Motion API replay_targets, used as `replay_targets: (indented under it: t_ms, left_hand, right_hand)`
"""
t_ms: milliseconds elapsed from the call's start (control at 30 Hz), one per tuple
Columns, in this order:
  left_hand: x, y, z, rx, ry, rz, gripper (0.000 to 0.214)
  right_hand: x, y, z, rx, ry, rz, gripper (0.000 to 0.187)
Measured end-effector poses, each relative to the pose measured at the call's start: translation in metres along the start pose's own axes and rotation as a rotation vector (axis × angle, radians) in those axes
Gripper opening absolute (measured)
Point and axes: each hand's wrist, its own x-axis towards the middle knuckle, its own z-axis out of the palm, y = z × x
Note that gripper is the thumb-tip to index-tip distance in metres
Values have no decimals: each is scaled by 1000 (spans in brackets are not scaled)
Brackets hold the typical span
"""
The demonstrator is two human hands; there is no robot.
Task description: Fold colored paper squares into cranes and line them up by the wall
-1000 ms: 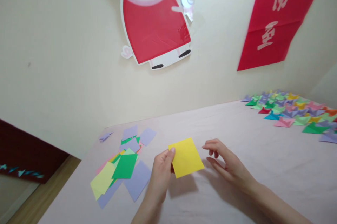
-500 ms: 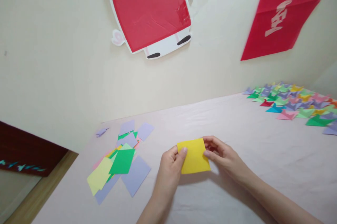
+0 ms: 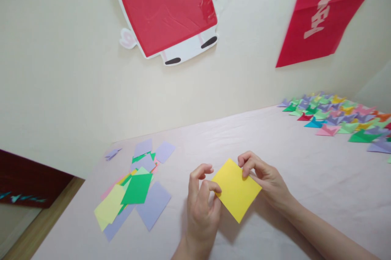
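View from my remote station: a yellow square sheet (image 3: 238, 195) is held with one corner toward the camera, in front of the pale cloth (image 3: 198, 146), its shadow falling beneath. The right hand (image 3: 269, 178) pinches it at the upper right edge, fingertips on the near face; the thumb passes partly behind the paper, so I cannot see its tip. The left hand (image 3: 203, 207) has its fingers curled, one fingertip touching the left corner; what lies under that corner is hidden from me, and I cannot tell whether this hand grips.

The wall figure (image 3: 166, 12) and red banner (image 3: 320, 20) are cut off by my upper border, and the folded paper pieces (image 3: 328, 130) by the right one; the farthest of these crowd together, too small to count. In the pile of loose sheets (image 3: 139, 188), the lower layers are mostly covered.

The cloth's far edge meets the wall (image 3: 238, 89); its left edge slants down to my lower border. I read open room in two places — a strip of cloth between hands and wall, and a broad stretch right of the right forearm.
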Motion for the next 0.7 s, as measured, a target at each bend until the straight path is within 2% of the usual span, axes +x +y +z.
replay_targets:
  t_ms: [167, 300, 400, 500, 700]
  left_hand:
    - [0, 0, 0, -91, -38, -11, 27]
    - [-2, -3, 7, -57, -144, -78, 29]
    - [-3, -6, 12, 56, -258, -71, 32]
    - [-5, -6, 13, 184, -364, -7, 31]
    - [-17, 0, 6, 332, -470, 162, 25]
  right_hand:
    - [1, 2, -1, -10, -5, -21, 20]
    - [9, -4, -12, -253, -42, -91, 7]
    - [12, -9, -28, -540, -216, -174, 12]
    - [6, -11, -42, -719, -351, -213, 19]
    - [-21, -7, -59, -950, -480, -250, 35]
